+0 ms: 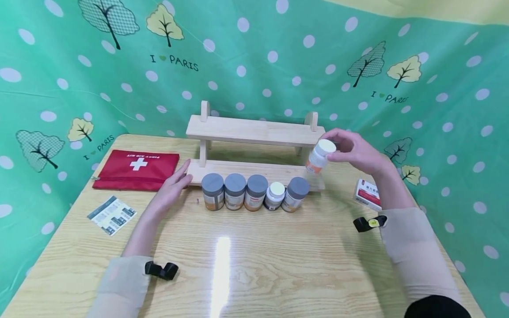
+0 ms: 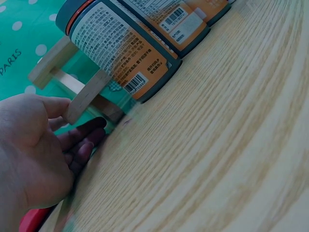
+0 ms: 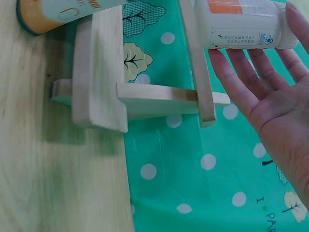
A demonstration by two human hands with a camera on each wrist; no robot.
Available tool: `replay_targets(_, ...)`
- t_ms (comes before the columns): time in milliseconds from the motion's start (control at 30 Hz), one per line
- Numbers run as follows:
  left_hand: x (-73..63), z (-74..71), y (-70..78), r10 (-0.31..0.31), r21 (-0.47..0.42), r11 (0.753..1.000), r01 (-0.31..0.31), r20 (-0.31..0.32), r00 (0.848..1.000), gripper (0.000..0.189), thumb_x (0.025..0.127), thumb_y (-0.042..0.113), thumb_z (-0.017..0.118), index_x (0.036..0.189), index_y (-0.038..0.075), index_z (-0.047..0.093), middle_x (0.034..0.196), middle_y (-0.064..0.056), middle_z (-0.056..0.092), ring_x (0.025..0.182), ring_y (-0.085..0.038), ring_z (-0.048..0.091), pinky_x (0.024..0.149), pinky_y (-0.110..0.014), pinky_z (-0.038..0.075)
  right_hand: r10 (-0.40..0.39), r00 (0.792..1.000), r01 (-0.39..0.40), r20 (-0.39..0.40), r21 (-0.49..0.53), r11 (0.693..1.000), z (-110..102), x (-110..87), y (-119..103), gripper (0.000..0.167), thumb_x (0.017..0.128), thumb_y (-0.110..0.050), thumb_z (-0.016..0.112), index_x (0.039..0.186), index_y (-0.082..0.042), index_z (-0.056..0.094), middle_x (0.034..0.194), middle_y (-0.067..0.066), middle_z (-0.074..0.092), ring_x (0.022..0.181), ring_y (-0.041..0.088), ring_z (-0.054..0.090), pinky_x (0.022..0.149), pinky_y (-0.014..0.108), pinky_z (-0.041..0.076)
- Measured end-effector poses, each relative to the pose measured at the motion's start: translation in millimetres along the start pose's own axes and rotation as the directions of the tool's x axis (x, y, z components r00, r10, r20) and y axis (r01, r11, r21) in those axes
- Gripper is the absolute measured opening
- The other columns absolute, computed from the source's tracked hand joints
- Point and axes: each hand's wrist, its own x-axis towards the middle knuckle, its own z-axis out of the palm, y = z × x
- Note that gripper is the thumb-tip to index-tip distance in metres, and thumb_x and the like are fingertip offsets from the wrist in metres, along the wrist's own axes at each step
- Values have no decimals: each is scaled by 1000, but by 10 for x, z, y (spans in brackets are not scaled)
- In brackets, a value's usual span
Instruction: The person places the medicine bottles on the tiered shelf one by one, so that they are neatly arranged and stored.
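Observation:
My right hand (image 1: 355,150) pinches a white pill bottle (image 1: 318,157) with a white cap and an orange label band, tilted above the right end of the lower shelf. In the right wrist view the bottle (image 3: 241,24) lies between thumb and fingers. At the other end, my left hand (image 1: 171,187) holds the left tip of the lower shelf of a two-tier wooden rack (image 1: 254,130), thumb and fingers about the board end (image 2: 79,104). In front of the rack stand several grey-lidded bottles (image 1: 234,190) in a row, with a small white-capped bottle (image 1: 274,196) among them.
A red first aid kit pouch (image 1: 137,172) lies left of the rack, with a printed card (image 1: 112,215) nearer me. On the right, partly behind my forearm, is a small red and white box (image 1: 367,194). Green patterned cloth (image 1: 258,57) hangs behind the table.

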Motion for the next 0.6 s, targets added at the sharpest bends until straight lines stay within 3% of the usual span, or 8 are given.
replay_targets(300,21,-1,-14,-9,2,1000,9,6,1000,66,109,50,39,164,41,3,176,4,-2,163,-35,2,129,-65,11,25,1000,-24,-4,129,991,-87,370,-204,35,95,5,61,126,-11,62,118,3,63,102,17,62,85,28,59)
replay_targets(600,25,-6,-15,-25,-3,1000,25,9,1000,66,109,50,39,164,42,3,176,4,-1,163,-35,2,129,-66,12,63,998,-63,0,99,993,-102,640,-317,31,96,-4,62,127,-10,60,122,6,61,109,23,62,91,33,62)
